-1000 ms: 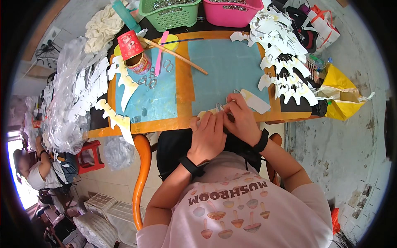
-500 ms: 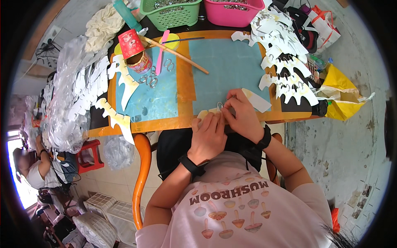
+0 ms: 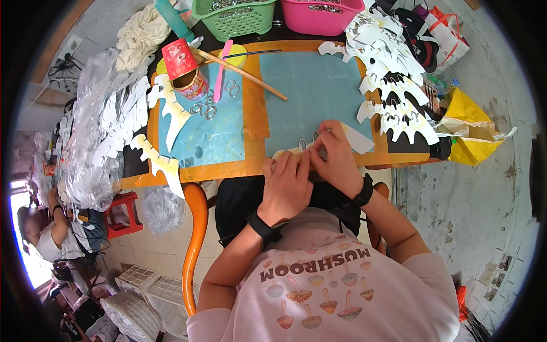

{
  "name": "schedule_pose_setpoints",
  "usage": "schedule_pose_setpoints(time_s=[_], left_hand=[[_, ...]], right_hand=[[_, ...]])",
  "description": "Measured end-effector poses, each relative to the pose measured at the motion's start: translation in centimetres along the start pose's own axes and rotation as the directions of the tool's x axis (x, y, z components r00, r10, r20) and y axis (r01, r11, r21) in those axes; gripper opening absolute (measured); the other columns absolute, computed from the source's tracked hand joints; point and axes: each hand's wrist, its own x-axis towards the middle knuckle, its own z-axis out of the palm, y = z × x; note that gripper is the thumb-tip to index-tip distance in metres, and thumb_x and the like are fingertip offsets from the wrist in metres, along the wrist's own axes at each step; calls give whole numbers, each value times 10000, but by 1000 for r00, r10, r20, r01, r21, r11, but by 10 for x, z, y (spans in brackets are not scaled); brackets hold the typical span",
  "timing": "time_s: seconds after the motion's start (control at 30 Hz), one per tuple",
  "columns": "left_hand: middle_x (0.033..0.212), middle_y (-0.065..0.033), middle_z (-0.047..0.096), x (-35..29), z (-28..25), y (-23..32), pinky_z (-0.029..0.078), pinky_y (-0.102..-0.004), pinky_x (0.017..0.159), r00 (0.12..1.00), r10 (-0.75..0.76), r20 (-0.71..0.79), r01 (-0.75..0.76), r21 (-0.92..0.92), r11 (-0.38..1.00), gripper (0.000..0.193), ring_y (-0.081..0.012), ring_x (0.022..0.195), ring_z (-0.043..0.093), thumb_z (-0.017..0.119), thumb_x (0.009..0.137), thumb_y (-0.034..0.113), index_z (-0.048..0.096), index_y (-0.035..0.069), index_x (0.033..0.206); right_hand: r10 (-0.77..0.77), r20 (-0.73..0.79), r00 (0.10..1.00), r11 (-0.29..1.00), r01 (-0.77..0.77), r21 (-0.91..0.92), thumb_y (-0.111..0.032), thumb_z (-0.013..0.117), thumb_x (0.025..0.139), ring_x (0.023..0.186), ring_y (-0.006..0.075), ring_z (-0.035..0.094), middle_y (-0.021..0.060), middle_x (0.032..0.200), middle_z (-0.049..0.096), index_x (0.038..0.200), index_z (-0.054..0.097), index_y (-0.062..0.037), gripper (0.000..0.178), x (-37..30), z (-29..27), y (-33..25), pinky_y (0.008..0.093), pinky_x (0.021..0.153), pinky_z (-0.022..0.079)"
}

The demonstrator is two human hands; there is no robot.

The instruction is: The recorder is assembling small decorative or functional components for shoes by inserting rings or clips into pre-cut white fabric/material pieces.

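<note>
At the near edge of the blue mat (image 3: 310, 85), my left hand (image 3: 286, 185) is closed on a white cut-out piece (image 3: 358, 139) with yellowish smears. Its fingers lie over the piece's left part. My right hand (image 3: 336, 157) pinches the middle of the same piece, thumb and bent forefinger close together; the fingertips partly hide what is between them. Two thin metal loops, a left loop (image 3: 302, 144) and a right loop (image 3: 315, 137), stand up from its far edge beside my right fingertips. The piece's right end sticks out past my right hand.
Finished-looking scalloped pieces with loops (image 3: 396, 122) lie at the right. More white pieces (image 3: 162, 162) are at the left, near loose metal loops (image 3: 205, 108), a red cup (image 3: 179, 60), a pink stick (image 3: 219, 80) and a wooden stick (image 3: 250, 77). Green (image 3: 239, 23) and pink baskets (image 3: 319, 20) stand behind.
My right fingertips have shifted slightly right along the white piece. A second metal loop now shows beside them. My left hand has barely moved.
</note>
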Motion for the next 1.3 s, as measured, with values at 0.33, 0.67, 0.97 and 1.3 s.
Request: schedule_pose_setpoints(time_s=[0.33, 0.67, 0.97, 1.3], left_hand=[[1096, -91, 582, 4, -1, 5, 309, -466, 961, 999, 28, 19, -30, 99, 995, 558, -262, 1097, 531, 646, 771, 165, 585, 3, 1302], [1127, -87, 592, 3, 0, 6, 308, -469, 963, 999, 34, 35, -39, 140, 989, 564, -252, 1103, 530, 653, 773, 187, 583, 1, 1301], [1144, -87, 590, 3, 0, 6, 307, -464, 959, 998, 25, 55, -32, 127, 991, 590, -246, 1107, 518, 656, 771, 188, 572, -6, 1322], [1150, -73, 591, 1, 7, 9, 306, -454, 960, 1000, 11, 26, -16, 189, 982, 618, -240, 1119, 524, 648, 770, 184, 558, -2, 1353]], right_hand=[[15, 38, 999, 979, -23, 203, 119, 592, 788, 878, 295, 569, 92, 1042, 607, 1133, 571, -45, 382, 0, -17, 3, 327, 687, 506], [-181, 92, 979, 983, 178, 47, 125, 542, 761, 952, 338, 598, 111, 1020, 672, 1204, 595, -44, 478, -12, -16, 10, 400, 805, 526], [-336, 69, 939, 940, 339, -37, 92, 575, 771, 945, 330, 611, 124, 1012, 671, 1263, 546, 19, 498, -16, -10, 19, 389, 821, 528], [-156, 87, 984, 966, 170, -196, 40, 610, 786, 860, 304, 634, 124, 924, 651, 1318, 479, 60, 549, -14, -9, -9, 392, 669, 540]])
